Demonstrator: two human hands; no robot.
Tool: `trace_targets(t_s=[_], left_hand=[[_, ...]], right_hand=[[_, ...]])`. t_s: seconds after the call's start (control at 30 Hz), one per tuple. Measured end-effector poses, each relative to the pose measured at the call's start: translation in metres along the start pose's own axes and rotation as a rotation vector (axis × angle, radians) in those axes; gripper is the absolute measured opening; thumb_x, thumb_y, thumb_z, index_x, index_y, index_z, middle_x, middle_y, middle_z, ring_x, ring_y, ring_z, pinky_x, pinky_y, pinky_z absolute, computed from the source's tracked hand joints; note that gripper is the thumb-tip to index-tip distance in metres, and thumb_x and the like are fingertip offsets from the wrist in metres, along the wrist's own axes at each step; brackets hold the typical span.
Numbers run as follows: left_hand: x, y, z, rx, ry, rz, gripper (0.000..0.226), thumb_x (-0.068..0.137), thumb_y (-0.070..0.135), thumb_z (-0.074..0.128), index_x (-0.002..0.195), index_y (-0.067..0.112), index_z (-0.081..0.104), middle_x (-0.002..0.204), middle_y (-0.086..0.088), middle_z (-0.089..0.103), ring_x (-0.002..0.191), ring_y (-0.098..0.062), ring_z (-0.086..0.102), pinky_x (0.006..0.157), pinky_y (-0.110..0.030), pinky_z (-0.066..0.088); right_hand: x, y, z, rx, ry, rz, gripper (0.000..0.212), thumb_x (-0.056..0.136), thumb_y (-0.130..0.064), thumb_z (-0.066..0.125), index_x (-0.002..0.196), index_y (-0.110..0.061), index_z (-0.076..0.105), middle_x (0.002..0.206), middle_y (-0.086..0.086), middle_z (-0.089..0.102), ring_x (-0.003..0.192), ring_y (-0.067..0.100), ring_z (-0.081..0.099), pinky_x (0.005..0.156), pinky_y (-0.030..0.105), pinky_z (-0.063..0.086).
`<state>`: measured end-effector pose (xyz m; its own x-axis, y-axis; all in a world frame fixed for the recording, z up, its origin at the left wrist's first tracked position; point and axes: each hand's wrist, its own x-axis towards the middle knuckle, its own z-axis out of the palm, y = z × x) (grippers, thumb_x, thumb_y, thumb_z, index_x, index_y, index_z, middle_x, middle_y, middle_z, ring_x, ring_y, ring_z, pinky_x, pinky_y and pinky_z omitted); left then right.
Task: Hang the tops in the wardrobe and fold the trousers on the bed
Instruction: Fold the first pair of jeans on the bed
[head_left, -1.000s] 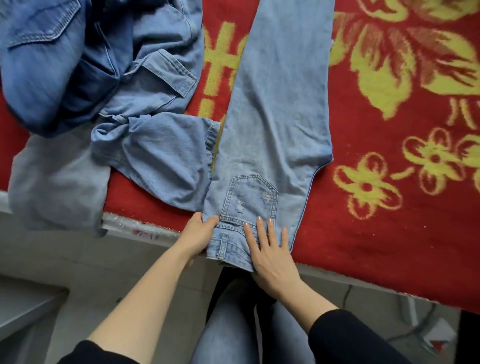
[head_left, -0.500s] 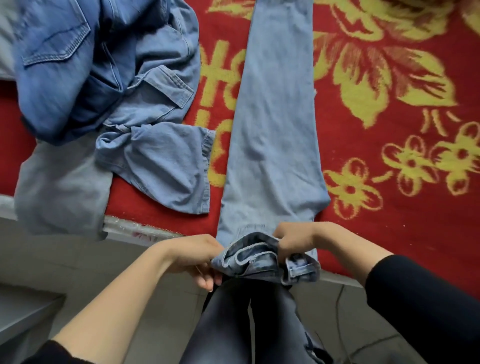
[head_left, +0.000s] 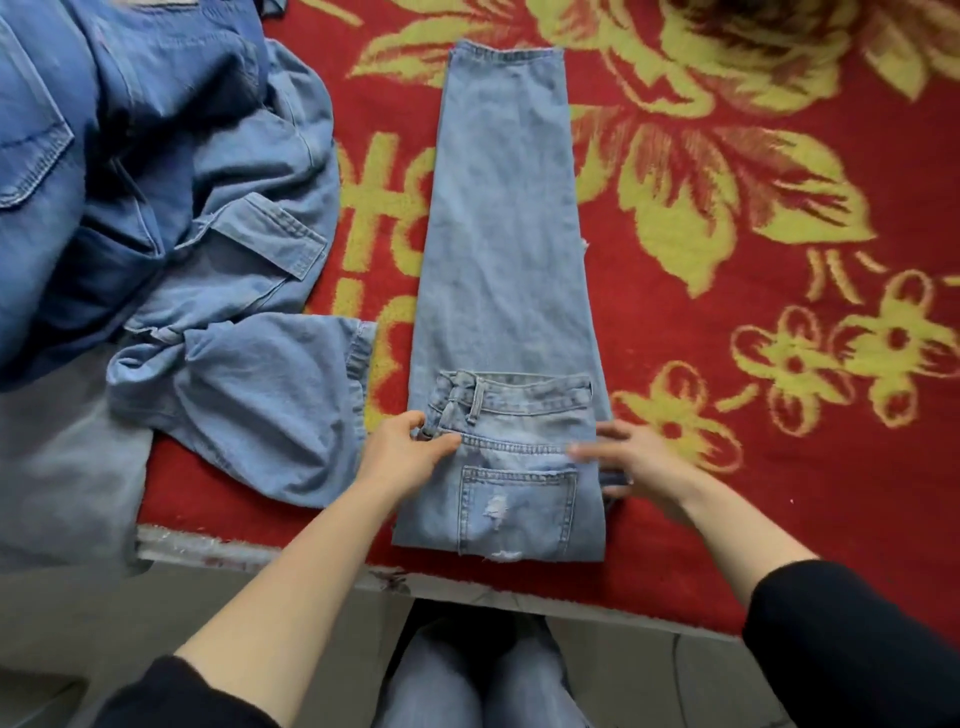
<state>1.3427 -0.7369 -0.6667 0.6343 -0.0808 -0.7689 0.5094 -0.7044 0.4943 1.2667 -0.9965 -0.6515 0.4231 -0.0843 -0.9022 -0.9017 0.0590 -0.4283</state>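
Observation:
Light blue jeans (head_left: 506, 249) lie lengthwise on the red flowered bed cover (head_left: 727, 322), hem at the far end. The waist end is folded over onto the legs, back pocket up, near the bed's front edge. My left hand (head_left: 405, 452) holds the left edge of the folded part, thumb lying on the denim and fingers curled at the waistband. My right hand (head_left: 623, 457) rests on the right edge with its fingers spread and blurred. A pile of blue denim tops (head_left: 156, 208) lies to the left, one sleeve (head_left: 260, 410) reaching close to the jeans.
A pale grey garment (head_left: 62, 467) hangs over the bed's front left edge. My legs in jeans (head_left: 467, 680) stand against the bed front. Grey floor (head_left: 104, 613) shows below. The right side of the bed cover carries only its yellow flower pattern.
Both hands lifted the waist end from the bed edge and folded it forward onto the legs. The view has moved in over the bed, so the far hem now shows.

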Motion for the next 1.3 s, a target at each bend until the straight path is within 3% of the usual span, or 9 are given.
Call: trace_targets(t_s=[0.07,0.23,0.4,0.5,0.63,0.8,0.97,1.13,1.3], left_hand=[[0.004,0.006,-0.005,0.003,-0.010,0.025,0.068,0.052,0.065,0.064,0.097,0.016,0.069,0.089,0.004,0.070,0.082,-0.015,0.063,0.076,-0.033,0.051],[0.018,0.057,-0.038,-0.215,-0.003,0.149,0.004,0.083,0.022,0.072,0.082,0.020,0.069,0.047,0.015,0.054,0.050,-0.001,0.047,0.047,-0.016,0.037],[0.062,0.125,-0.065,-0.230,0.132,0.329,0.016,0.081,0.025,0.075,0.067,0.031,0.069,0.048,0.008,0.045,0.053,-0.015,0.038,0.056,-0.028,0.030],[0.101,0.165,-0.080,-0.209,0.234,0.400,0.030,0.084,0.019,0.072,0.057,0.030,0.065,0.039,0.011,0.043,0.042,-0.011,0.042,0.043,-0.021,0.036],[0.150,0.215,-0.103,-0.206,0.280,0.492,0.013,0.083,0.017,0.072,0.074,0.023,0.066,0.062,-0.007,0.065,0.054,-0.012,0.063,0.059,-0.030,0.057],[0.211,0.251,-0.123,-0.189,0.381,0.544,0.009,0.065,0.045,0.070,0.071,0.038,0.068,0.065,-0.001,0.071,0.071,-0.024,0.070,0.075,-0.048,0.056],[0.259,0.270,-0.124,-0.250,0.384,0.527,0.008,0.076,0.029,0.068,0.082,0.026,0.063,0.076,-0.001,0.072,0.073,-0.021,0.066,0.084,-0.048,0.054],[0.262,0.246,-0.097,-0.128,0.326,0.528,0.065,0.082,0.025,0.063,0.141,0.017,0.038,0.130,-0.004,0.058,0.119,-0.015,0.055,0.104,-0.036,0.042],[0.205,0.193,-0.055,0.210,0.396,0.749,0.052,0.087,0.014,0.056,0.137,0.006,0.045,0.139,-0.013,0.049,0.129,-0.027,0.046,0.109,-0.029,0.029]], right_hand=[[0.001,-0.007,0.001,-0.122,0.062,-0.058,0.027,0.075,-0.010,0.079,0.099,-0.008,0.068,0.097,0.008,0.071,0.076,0.016,0.059,0.059,0.026,0.041],[0.007,-0.077,-0.023,-0.102,0.109,-0.287,0.015,0.072,-0.006,0.078,0.086,-0.003,0.074,0.075,0.000,0.068,0.059,0.003,0.052,0.049,0.014,0.034],[0.036,-0.155,-0.037,-0.103,0.187,-0.465,0.009,0.084,-0.005,0.071,0.086,-0.012,0.065,0.073,0.001,0.063,0.045,-0.004,0.052,0.043,0.010,0.038],[0.062,-0.201,-0.041,-0.033,0.227,-0.526,0.009,0.088,-0.002,0.065,0.086,-0.008,0.059,0.074,0.006,0.059,0.039,0.000,0.049,0.039,0.012,0.036],[0.095,-0.258,-0.048,0.001,0.317,-0.583,0.009,0.090,-0.002,0.062,0.099,-0.004,0.059,0.079,0.005,0.058,0.035,-0.001,0.047,0.037,0.012,0.035],[0.134,-0.314,-0.056,-0.004,0.399,-0.623,0.009,0.091,-0.010,0.063,0.086,-0.016,0.059,0.076,-0.001,0.058,0.041,0.003,0.047,0.040,0.014,0.038],[0.175,-0.344,-0.058,0.026,0.487,-0.634,0.002,0.088,-0.014,0.066,0.088,-0.015,0.065,0.076,0.001,0.063,0.052,0.010,0.051,0.054,0.024,0.045],[0.189,-0.316,-0.054,-0.239,0.556,-0.677,0.046,0.080,-0.007,0.063,0.126,-0.015,0.059,0.112,0.003,0.065,0.098,0.017,0.064,0.089,0.037,0.053],[0.154,-0.251,-0.040,-0.543,0.569,-0.963,0.033,0.080,-0.002,0.060,0.112,-0.010,0.064,0.113,0.003,0.064,0.098,0.015,0.060,0.087,0.028,0.047]])
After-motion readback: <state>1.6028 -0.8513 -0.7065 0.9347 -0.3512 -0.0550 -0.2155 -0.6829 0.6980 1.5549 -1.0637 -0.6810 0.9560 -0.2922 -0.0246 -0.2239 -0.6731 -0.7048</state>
